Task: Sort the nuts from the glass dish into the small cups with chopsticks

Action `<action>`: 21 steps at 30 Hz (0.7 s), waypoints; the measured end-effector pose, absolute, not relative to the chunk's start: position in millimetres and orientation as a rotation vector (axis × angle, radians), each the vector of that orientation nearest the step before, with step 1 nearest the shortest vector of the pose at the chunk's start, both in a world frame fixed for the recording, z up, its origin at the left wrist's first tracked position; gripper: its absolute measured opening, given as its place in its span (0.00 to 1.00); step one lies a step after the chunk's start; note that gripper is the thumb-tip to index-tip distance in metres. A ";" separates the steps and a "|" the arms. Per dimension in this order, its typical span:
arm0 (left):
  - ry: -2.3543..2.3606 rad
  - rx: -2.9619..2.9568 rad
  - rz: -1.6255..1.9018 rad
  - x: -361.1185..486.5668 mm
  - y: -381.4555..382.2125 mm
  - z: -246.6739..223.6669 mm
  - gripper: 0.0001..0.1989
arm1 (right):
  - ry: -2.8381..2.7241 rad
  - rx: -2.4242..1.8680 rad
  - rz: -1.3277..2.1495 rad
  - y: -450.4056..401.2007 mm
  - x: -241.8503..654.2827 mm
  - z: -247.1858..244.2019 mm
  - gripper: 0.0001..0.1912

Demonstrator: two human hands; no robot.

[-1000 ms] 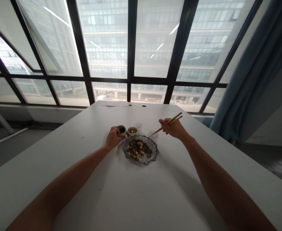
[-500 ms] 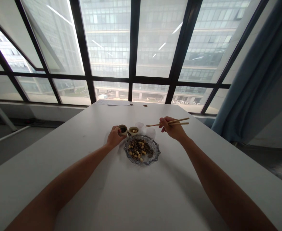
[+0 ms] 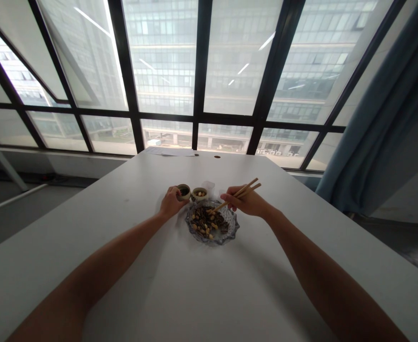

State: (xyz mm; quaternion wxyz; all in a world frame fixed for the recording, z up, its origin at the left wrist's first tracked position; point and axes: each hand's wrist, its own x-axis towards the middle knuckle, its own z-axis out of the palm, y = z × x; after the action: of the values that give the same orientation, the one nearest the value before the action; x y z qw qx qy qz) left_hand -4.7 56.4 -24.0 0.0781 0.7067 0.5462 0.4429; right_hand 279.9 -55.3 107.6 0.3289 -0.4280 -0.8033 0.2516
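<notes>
My right hand (image 3: 242, 200) is closed around a pair of wooden chopsticks (image 3: 248, 188), whose tips reach down into a clear glass bowl (image 3: 232, 233) with a scalloped rim. Dark striped seeds and tan peanuts (image 3: 209, 222) lie mixed in the bowl. My left hand (image 3: 172, 202) grips the left side of a small round cup (image 3: 184, 192) with a dark inside. Touching or nearly touching it on the right is a second small cup (image 3: 199, 194), which holds several pale pieces. Whether the chopstick tips pinch a piece cannot be made out.
Behind the cups stands a clear plastic cup (image 3: 208, 187). Paper sheets (image 3: 169, 151) and two small dark discs lie at the far edge of the white table (image 3: 194, 285). Windows rise beyond it, with a blue curtain (image 3: 365, 128) at the right.
My right hand has moved left and down, bringing the chopstick tips from above the clear cups into the glass bowl. My left hand stays on the small cup.
</notes>
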 end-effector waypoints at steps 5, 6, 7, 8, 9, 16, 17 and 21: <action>1.648 2.118 1.329 -4.6 57.1 -25.1 0.20 | -2.001 -1.106 0.720 -54.1 280.9 108.9 0.29; 1.651 2.120 1.329 -4.6 57.2 -25.2 0.20 | -1.930 -1.107 0.751 -51.9 282.3 109.1 0.30; 1.653 2.124 1.329 -4.5 57.2 -25.3 0.20 | -1.834 -1.109 0.780 -49.0 284.3 109.2 0.31; 1.655 2.125 1.327 -4.5 57.2 -25.4 0.20 | -1.718 -1.111 0.809 -45.4 286.8 109.4 0.32; 1.659 2.125 1.325 -4.5 57.2 -25.5 0.20 | -1.597 -1.113 0.838 -41.5 290.0 109.7 0.32; 1.659 2.110 1.339 -4.2 57.0 -25.9 0.20 | -1.214 -1.130 0.999 -21.3 315.3 110.8 0.27; 1.655 2.109 1.344 -4.2 57.3 -26.0 0.20 | -1.219 -1.131 0.990 -21.1 316.9 110.8 0.27; 1.642 2.101 1.362 -5.0 58.6 -27.1 0.20 | -1.335 -1.127 0.735 -28.2 317.4 112.6 0.31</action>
State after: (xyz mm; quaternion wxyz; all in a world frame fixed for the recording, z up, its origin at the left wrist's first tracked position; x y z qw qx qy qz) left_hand -5.0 58.6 -27.1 0.0733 0.6998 0.5469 0.4537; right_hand 317.4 -28.2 112.6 0.5836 -0.4830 -0.5719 0.3148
